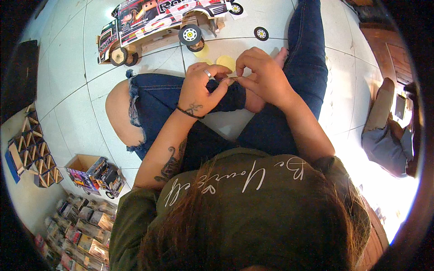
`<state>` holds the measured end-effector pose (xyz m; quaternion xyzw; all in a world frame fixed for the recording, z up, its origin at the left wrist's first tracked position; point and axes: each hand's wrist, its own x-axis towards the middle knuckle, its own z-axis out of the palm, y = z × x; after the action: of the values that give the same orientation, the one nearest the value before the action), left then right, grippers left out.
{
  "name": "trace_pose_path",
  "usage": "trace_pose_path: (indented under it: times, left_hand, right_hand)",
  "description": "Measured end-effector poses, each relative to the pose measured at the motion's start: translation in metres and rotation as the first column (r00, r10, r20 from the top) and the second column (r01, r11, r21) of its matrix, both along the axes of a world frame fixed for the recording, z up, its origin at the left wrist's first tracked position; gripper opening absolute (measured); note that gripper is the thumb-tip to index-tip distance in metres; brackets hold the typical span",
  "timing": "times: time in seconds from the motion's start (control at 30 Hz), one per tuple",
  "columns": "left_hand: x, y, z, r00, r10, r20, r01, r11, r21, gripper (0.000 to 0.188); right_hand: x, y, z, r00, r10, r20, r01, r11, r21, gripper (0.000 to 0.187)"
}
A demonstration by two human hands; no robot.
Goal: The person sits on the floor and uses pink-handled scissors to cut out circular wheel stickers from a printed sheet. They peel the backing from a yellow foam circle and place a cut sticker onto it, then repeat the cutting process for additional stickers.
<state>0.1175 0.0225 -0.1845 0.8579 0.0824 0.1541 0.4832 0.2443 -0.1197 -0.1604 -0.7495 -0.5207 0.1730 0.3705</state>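
Left hand (198,86) and right hand (266,77) pinched a thin pale piece (232,77) between fingertips, above the folded leg (160,92). Yellow discs (225,63) lay just beyond, unused by my read. Model truck (156,27) looked mostly built: near rear wheel (190,35) faced black-and-white, cab-end wheel (119,56) bare. Loose black wheel (261,33) sat apart, so wheel work probably remained.

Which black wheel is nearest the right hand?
The wheel lying on the floor just beyond the right hand, apart from the large toy truck; every other wheel is farther off.
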Motion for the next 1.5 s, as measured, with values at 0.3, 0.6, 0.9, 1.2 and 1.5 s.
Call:
trace_pose_path:
  times: [0.3,0.6,0.9,1.2,1.5]
  left_hand:
    - [0.003,0.002,0.017,0.995,-0.030,-0.094,0.013,0.984,-0.179,0.014]
    - [-0.008,0.023,0.007,0.941,0.051,-0.334,-0.247,0.778,-0.578,0.014]
    - [-0.031,0.054,0.031,0.802,0.595,-0.048,-0.585,0.767,-0.263,0.010]
    - [-0.095,0.098,0.052,0.759,0.303,0.577,-0.651,0.314,0.691,0.014]
    - [-0.122,0.154,0.035,0.902,0.361,0.237,-0.431,0.720,0.544,0.024]
  right_hand:
    - [-0.012,0.010,0.004,0.987,-0.059,0.147,0.047,0.996,0.082,0.016]
    - [-0.024,0.027,0.005,0.975,0.005,0.223,-0.021,0.997,0.071,0.015]
    - [-0.022,0.039,0.008,0.970,0.208,0.125,-0.184,0.966,-0.180,0.017]
    - [-0.087,0.142,0.037,0.375,-0.198,-0.906,0.070,0.980,-0.185,0.024]
    - [-0.088,0.193,0.001,0.409,-0.314,-0.857,0.019,0.942,-0.336,0.018]
